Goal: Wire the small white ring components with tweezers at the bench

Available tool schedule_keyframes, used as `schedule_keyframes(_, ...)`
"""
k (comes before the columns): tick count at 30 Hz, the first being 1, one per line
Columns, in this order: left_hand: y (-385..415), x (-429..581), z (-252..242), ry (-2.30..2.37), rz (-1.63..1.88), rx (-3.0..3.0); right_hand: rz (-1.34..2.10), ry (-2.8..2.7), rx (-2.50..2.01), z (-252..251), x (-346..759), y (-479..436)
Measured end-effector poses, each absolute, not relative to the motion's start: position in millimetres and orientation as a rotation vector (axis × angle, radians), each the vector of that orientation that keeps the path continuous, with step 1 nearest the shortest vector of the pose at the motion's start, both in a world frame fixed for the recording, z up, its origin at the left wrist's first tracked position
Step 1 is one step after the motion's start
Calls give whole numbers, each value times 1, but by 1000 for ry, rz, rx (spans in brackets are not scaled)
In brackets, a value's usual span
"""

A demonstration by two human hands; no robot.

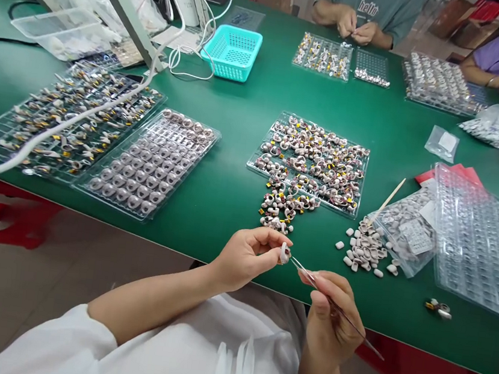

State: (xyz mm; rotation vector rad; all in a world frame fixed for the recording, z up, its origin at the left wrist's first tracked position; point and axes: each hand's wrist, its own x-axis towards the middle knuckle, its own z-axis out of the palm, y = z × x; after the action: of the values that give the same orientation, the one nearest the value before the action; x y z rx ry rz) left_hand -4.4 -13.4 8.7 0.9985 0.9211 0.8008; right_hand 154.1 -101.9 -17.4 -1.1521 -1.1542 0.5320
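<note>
Between thumb and forefinger, my left hand (pixel 245 256) pinches a small white plastic shell (pixel 284 253) with dark parts inside. My right hand (pixel 336 316) grips metal tweezers (pixel 330 303), their tips pointing at the shell; whether they touch it I cannot tell. Just beyond, a heap of small wired parts (pixel 281 206) lies against a clear tray (pixel 252 164) of similar parts. To the right is a loose pile of white shell pieces (pixel 364 246), beside a clear plastic bag (pixel 413 237) of more such pieces.
On the left stand a tray of rounded parts (pixel 142 168) and a tray of wired parts (pixel 70 122), crossed by a white cable (pixel 90 113). Farther back is a turquoise basket (pixel 233 51). Stacked clear trays (pixel 475 239) lie right. Two people work across the green table (pixel 210 206).
</note>
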Motion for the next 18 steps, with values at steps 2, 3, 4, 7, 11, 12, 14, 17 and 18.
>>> schedule_keyframes(2,-14,-5,8,914,797,1024,520,-1145,-1162,-19,153,-100)
schedule_keyframes(3,-15,-6,8,912,795,1034,518,-1143,-1163,-20,152,-99)
schedule_keyframes(4,-15,-6,7,909,795,1040,518,-1142,-1161,-20,151,-99)
schedule_keyframes(7,-14,-6,7,907,795,1046,519,-1144,-1144,-21,150,-97)
schedule_keyframes(11,-14,-6,5,911,796,1041,533,-1140,-1152,-21,149,-95)
schedule_keyframes(12,-14,-6,5,912,796,1039,532,-1142,-1152,-22,149,-95)
schedule_keyframes(14,-14,-6,4,913,798,1034,527,-1158,-1142,-22,150,-95)
schedule_keyframes(17,-14,-6,5,906,799,1012,528,-1189,-1117,-22,150,-95)
schedule_keyframes(18,-14,-6,6,906,797,1003,530,-1197,-1111,-22,151,-95)
